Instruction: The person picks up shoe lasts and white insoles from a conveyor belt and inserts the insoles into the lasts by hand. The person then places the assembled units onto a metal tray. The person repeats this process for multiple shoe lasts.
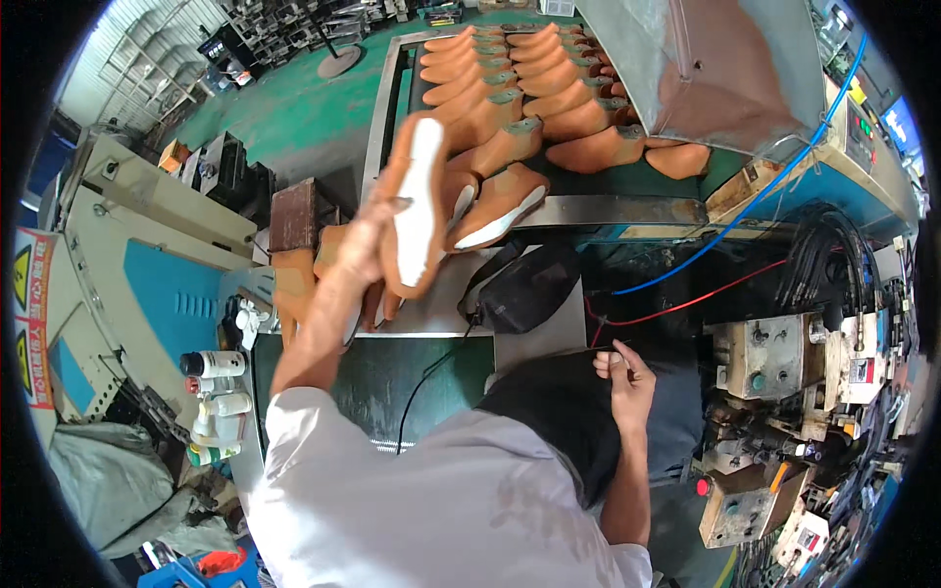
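In my left hand is a brown shoe upper on a last, held sole side up in front of the bench, its white underside showing. My fingers wrap round its edge. Right behind it, two similar brown uppers with white undersides lie at the near end of the rows. My right hand hangs by my dark-clothed right thigh, fingers curled and thumb against them. A thin dark line shows at those fingertips, too small to name.
Rows of brown shoe lasts fill the metal-edged conveyor, under a metal hood. A black bag lies on the near ledge. Bottles stand left. Control boxes, a blue hose and cables are at right.
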`<action>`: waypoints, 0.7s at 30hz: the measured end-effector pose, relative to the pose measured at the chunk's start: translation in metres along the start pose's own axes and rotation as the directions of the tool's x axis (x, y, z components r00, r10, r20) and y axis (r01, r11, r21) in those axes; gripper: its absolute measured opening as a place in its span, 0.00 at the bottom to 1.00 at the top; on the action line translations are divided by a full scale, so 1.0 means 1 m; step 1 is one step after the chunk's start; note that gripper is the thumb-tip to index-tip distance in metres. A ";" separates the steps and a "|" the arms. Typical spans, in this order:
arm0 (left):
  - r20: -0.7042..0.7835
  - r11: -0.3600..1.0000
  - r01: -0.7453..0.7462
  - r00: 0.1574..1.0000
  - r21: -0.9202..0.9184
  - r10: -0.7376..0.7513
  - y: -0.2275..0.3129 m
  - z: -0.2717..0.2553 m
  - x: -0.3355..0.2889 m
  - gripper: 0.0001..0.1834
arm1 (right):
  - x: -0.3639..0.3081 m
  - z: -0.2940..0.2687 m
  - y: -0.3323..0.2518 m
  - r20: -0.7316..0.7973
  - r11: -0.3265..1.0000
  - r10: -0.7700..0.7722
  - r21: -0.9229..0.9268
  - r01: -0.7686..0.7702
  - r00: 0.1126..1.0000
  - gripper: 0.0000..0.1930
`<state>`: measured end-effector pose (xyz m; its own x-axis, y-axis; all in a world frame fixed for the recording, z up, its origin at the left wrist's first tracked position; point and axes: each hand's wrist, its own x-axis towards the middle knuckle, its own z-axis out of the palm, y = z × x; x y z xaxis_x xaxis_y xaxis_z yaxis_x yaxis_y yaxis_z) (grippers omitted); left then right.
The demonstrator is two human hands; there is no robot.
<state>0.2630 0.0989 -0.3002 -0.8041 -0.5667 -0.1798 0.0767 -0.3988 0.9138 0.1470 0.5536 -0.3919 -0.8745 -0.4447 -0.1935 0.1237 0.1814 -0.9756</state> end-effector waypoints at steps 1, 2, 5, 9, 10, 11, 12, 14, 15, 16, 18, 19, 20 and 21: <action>-0.062 0.994 0.030 0.998 0.100 -0.024 0.012 -0.017 0.010 0.48 | 0.000 -0.002 0.007 -0.025 1.000 0.025 0.003 -0.025 0.999 0.18; -0.128 0.977 0.068 0.991 0.200 -0.043 0.024 -0.034 0.021 0.50 | 0.000 -0.005 0.013 -0.040 0.999 0.036 -0.001 -0.036 0.999 0.18; -0.305 0.924 0.188 0.949 0.333 -0.083 0.039 -0.098 0.076 0.52 | 0.001 -0.010 0.030 -0.089 0.995 0.098 0.015 -0.097 0.991 0.18; -0.304 0.814 0.221 0.951 0.538 -0.057 0.026 -0.175 0.172 0.53 | 0.005 -0.016 0.049 -0.165 0.986 0.166 0.012 -0.167 0.972 0.18; -0.279 0.769 0.215 0.959 0.602 -0.051 0.017 -0.187 0.194 0.54 | 0.005 -0.017 0.050 -0.182 0.983 0.182 0.019 -0.182 0.966 0.18; -0.250 0.711 0.158 0.968 0.685 0.026 0.000 -0.216 0.219 0.54 | 0.006 -0.017 0.050 -0.189 0.980 0.199 0.030 -0.197 0.962 0.18; -0.249 0.548 0.177 0.967 0.818 0.059 -0.016 -0.237 0.238 0.54 | 0.007 -0.018 0.050 -0.200 0.977 0.215 0.038 -0.211 0.956 0.18; -0.228 0.151 0.208 0.965 0.966 0.132 -0.037 -0.270 0.267 0.53 | 0.010 -0.022 0.051 -0.190 0.974 0.215 -0.031 -0.225 0.958 0.19; -0.190 -0.011 0.193 0.974 0.981 0.126 -0.056 -0.271 0.268 0.54 | 0.009 -0.024 0.048 -0.197 0.971 0.213 -0.067 -0.230 0.957 0.19; -0.155 -0.176 0.176 0.980 0.969 0.122 -0.071 -0.274 0.266 0.54 | 0.009 -0.026 0.046 -0.196 0.967 0.212 -0.100 -0.234 0.957 0.19; -0.084 -0.387 0.097 0.995 0.917 0.051 -0.077 -0.246 0.257 0.56 | 0.009 -0.031 0.047 -0.223 0.959 0.216 -0.136 -0.250 0.951 0.19; -0.081 -0.446 0.081 0.996 0.891 0.019 -0.070 -0.246 0.252 0.56 | 0.009 -0.031 0.050 -0.217 0.956 0.218 -0.147 -0.252 0.952 0.19; -0.020 -0.452 0.023 1.000 0.892 0.012 -0.066 -0.250 0.253 0.54 | 0.009 -0.031 0.053 -0.211 0.954 0.220 -0.158 -0.255 0.953 0.20; 0.035 -0.461 -0.026 0.999 0.887 0.011 -0.058 -0.259 0.253 0.53 | 0.012 -0.030 0.056 -0.209 0.946 0.249 -0.157 -0.284 0.946 0.21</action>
<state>0.2079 -0.2084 -0.4927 -0.8233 -0.5454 -0.1571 -0.5374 0.8382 -0.0935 0.1296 0.5849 -0.4460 -0.8941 -0.1918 -0.4047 0.2918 0.4359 -0.8514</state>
